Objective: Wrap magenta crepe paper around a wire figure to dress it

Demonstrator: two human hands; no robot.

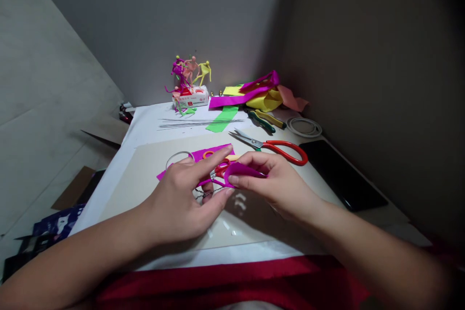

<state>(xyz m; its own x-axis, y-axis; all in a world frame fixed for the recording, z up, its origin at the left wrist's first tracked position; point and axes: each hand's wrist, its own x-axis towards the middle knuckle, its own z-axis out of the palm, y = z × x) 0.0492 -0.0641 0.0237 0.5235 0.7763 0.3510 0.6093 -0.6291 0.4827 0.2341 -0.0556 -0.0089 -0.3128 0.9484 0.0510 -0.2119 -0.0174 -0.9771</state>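
Between my hands is a thin twisted wire piece [203, 194], partly wrapped in magenta strip. My left hand [189, 193] holds the wire, with the index finger stretched out above it. In my right hand [263, 177] a magenta paper strip [241, 170] is pinched between thumb and fingers, and it meets the wrapped part near my left thumb. Just behind the fingers lie small red-handled scissors [221, 168], partly hidden, and another magenta piece [214, 151] on the board.
Large red-handled scissors [286, 150], pliers [267, 120] and a black phone [343, 174] lie behind and right. Farther back are straight wires [196, 124], coloured strips [265, 99], a white coil [304, 127] and small figures on a box [192, 98].
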